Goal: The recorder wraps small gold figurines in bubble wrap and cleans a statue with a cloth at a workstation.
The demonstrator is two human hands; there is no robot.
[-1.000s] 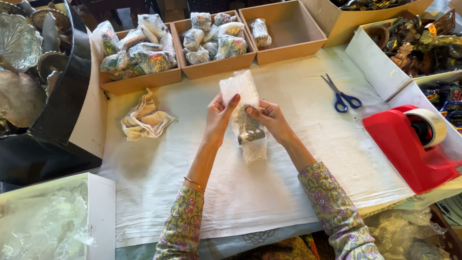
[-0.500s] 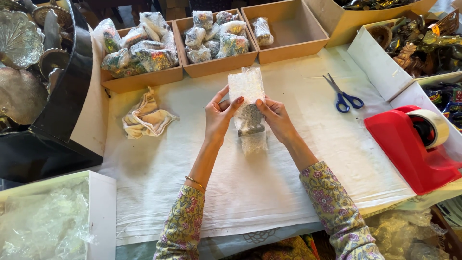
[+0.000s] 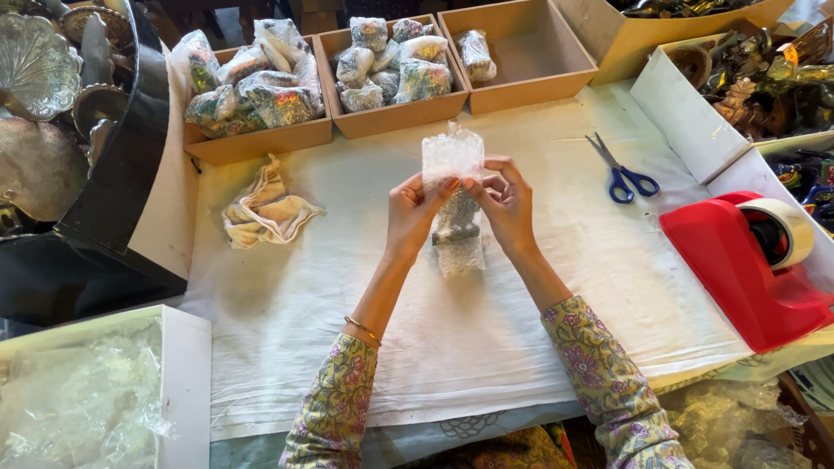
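The bubble-wrap strip [image 3: 453, 156] has been lifted higher; left hand [image 3: 413, 213] and right hand [image 3: 506, 204] pinch its top fingertip-tight, with the small figurine [image 3: 457, 227] half-wrapped, well left of the red tape dispenser [image 3: 738, 260], untaped.

Blue-handled scissors [image 3: 622, 175] lay on the white cloth [image 3: 486, 339], near a red tape dispenser [image 3: 749, 260] at the right edge. A crumpled rag [image 3: 265, 208] sat left. Three wooden boxes [image 3: 521, 87] stood along the back, two full of wrapped bundles [image 3: 391, 61]. Metal dishes [image 3: 39, 52] far left.

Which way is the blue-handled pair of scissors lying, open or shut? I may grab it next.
Shut: the blue-handled pair of scissors lies flat on the white cloth, blades together in one line, loops side by side.
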